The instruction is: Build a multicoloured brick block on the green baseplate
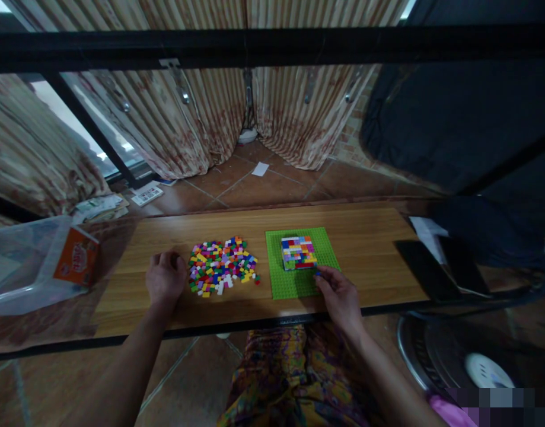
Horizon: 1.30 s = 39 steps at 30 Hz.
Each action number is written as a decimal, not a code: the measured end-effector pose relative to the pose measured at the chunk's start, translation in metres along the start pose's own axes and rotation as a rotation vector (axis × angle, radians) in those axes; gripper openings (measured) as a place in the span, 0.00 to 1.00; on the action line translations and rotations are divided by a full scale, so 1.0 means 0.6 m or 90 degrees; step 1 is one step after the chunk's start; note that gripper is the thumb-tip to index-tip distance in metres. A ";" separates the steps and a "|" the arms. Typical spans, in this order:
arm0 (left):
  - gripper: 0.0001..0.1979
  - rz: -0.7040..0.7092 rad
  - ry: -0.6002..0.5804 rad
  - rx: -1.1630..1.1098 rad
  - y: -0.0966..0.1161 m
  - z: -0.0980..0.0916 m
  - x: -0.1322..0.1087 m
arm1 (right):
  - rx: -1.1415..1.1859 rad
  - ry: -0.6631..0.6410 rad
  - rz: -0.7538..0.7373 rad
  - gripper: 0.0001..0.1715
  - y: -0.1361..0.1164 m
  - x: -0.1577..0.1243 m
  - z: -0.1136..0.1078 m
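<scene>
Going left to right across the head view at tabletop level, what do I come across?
Clear plastic bin → left hand → pile of loose bricks → multicolored brick block → right hand → dark flat object.

Here the right hand (341,293) is pinching a tiny blue plastic brick (318,274) in its fingers, just beside the near right corner of a multicoloured block of stacked bricks (298,252), which is sitting on a bright green studded baseplate (290,287). Across the brown wood-grain surface (365,237), the left hand (165,276) is resting, fingers curling, beside a loose multicoloured brick pile (221,264). Beige-and-red striped curtains (201,118) are hanging beyond.
</scene>
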<state>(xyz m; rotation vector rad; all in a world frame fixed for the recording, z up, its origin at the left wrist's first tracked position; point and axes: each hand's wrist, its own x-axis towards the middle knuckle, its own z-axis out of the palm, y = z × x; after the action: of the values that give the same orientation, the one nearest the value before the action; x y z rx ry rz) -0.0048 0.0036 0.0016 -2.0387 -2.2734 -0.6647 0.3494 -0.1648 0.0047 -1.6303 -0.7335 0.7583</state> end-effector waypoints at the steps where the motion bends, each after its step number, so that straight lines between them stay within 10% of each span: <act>1: 0.16 -0.001 -0.001 -0.001 0.000 0.000 0.000 | 0.010 0.008 0.010 0.25 -0.001 0.004 -0.001; 14: 0.17 -0.016 -0.026 0.008 0.001 -0.002 0.002 | -0.188 0.147 -0.174 0.21 -0.011 0.024 0.017; 23: 0.16 -0.014 -0.013 -0.002 0.005 -0.004 0.001 | -0.144 0.237 -0.136 0.21 0.000 0.021 0.047; 39: 0.16 -0.014 -0.010 -0.004 0.005 -0.003 0.000 | -0.095 0.026 0.032 0.27 -0.026 0.070 0.000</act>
<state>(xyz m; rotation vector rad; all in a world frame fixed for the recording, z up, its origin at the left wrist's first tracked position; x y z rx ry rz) -0.0022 0.0032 0.0041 -2.0310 -2.3083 -0.6601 0.3732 -0.1288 0.0158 -1.7990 -0.7362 0.7174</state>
